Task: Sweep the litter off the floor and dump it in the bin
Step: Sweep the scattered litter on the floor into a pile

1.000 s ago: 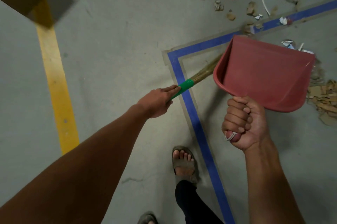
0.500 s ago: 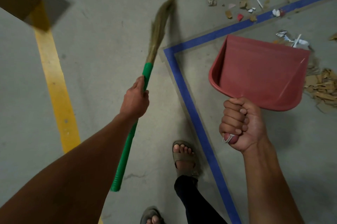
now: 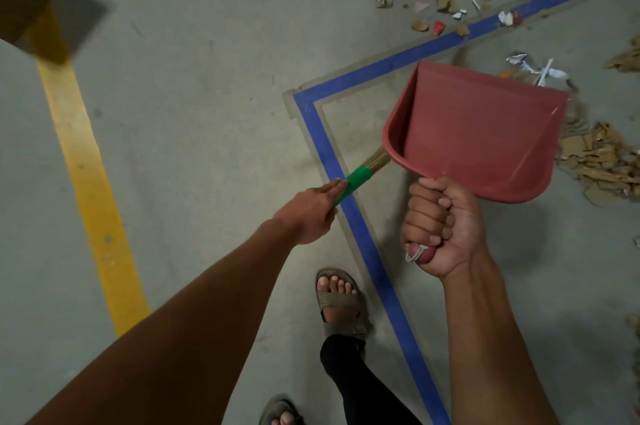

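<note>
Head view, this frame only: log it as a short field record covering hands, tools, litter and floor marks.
left hand: left hand grips the green broom handle
broom: bristles run behind the dustpan, tip hidden
right hand: right hand fist round the dustpan handle
dustpan: red, held above the floor, nothing visible inside
litter: cardboard scraps right of the dustpan; more bits beyond the blue tape
floor marks: blue tape corner, yellow line
bin: not in view

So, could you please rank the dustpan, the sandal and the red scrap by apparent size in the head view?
1. dustpan, though held nearer the camera
2. sandal
3. red scrap, smallest by far
</note>
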A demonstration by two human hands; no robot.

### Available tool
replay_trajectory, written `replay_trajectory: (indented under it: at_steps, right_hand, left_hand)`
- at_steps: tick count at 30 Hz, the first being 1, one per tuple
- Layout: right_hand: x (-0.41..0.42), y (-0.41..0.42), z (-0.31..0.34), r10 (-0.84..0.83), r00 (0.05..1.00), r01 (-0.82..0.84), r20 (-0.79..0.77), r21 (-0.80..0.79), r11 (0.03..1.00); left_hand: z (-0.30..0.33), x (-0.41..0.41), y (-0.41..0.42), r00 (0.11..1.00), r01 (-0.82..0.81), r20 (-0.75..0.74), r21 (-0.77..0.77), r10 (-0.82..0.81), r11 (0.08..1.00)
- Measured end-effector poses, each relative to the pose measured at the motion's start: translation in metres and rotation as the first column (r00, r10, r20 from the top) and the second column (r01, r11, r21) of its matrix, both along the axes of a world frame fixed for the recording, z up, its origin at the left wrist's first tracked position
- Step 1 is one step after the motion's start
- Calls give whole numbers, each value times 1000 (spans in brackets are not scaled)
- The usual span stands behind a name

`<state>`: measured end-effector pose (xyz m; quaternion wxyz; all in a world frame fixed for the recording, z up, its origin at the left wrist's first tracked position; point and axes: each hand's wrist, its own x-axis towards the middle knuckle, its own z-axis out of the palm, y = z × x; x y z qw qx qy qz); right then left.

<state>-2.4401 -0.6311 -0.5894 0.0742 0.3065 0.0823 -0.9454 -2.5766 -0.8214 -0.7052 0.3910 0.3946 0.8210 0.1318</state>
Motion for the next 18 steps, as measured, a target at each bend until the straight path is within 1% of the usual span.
replay_trajectory:
  at_steps: [2,4,6,8,12,18]
  right_hand:
    - [-10,4,-1,-6,1000,6,-7,-16,1000]
    - [-20,9,-2,-7,1000,6,-19,-32,999]
    - [-30,11,-4,2,1000,-3,-28,-50,999]
    - [-42,13,-4,17,999,-20,-39,-87,996]
    - [-68,12,5,68,997,-73,-45,-116,991]
    - [-121,26,34,129,988,-140,-89,-133,981]
  left_hand:
    - [3,-11,5,999,20,-49,57,-18,998]
    - [8,-26,5,994,-16,-103,116,28,993]
    - [15,-41,1,984,-92,-137,151,113,984]
    - [26,-59,-3,961,-200,-165,144,223,969]
    - [57,-100,-11,879,-393,-246,116,409,912]
    - [80,-159,-26,752,-558,-322,154,575,815]
